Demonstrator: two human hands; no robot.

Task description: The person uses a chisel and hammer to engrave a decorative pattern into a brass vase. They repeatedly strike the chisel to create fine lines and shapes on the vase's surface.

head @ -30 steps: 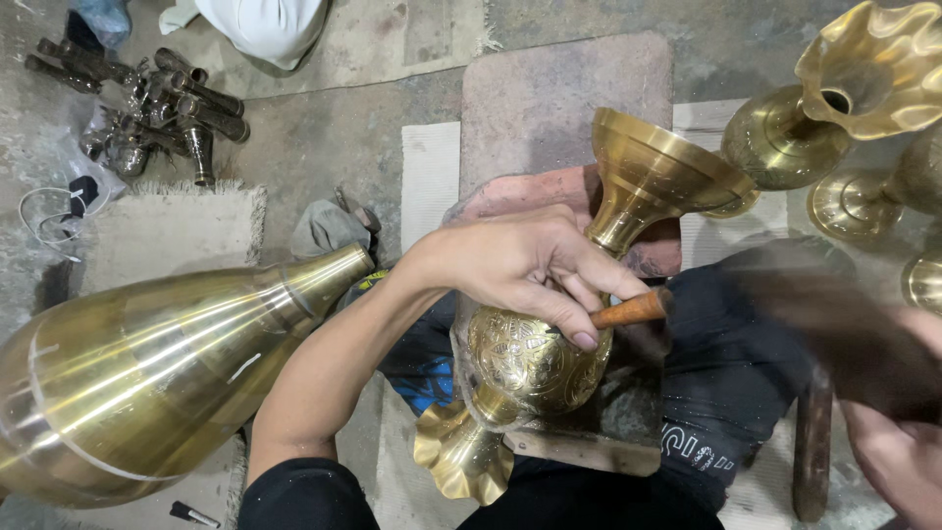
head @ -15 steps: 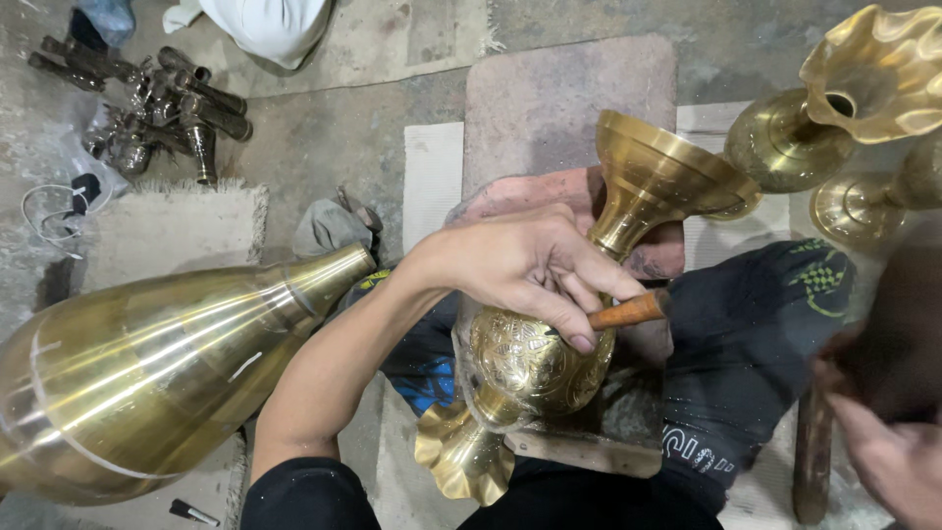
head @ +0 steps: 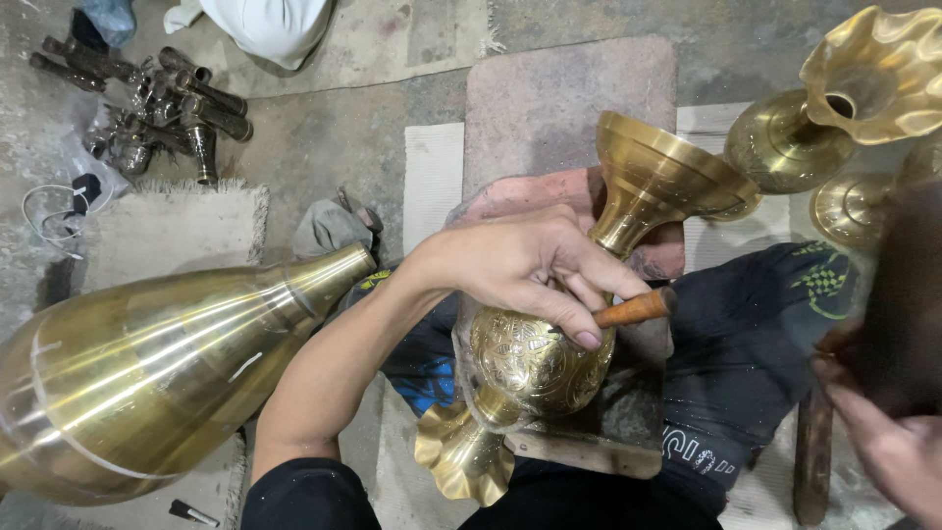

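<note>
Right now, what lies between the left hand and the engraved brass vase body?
A wooden-handled tool, pinched in the left hand, is pressed against the engraved brass vase; the head view shows nothing else between them.

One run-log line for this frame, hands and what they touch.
left hand: holds wooden-handled tool against engraved brass vase | right hand: blurred, raised, holding dark object | large plain brass vessel lies beside

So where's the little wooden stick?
In the head view, the stick is mid-frame, pinched in the left hand against the engraved vase.
</note>
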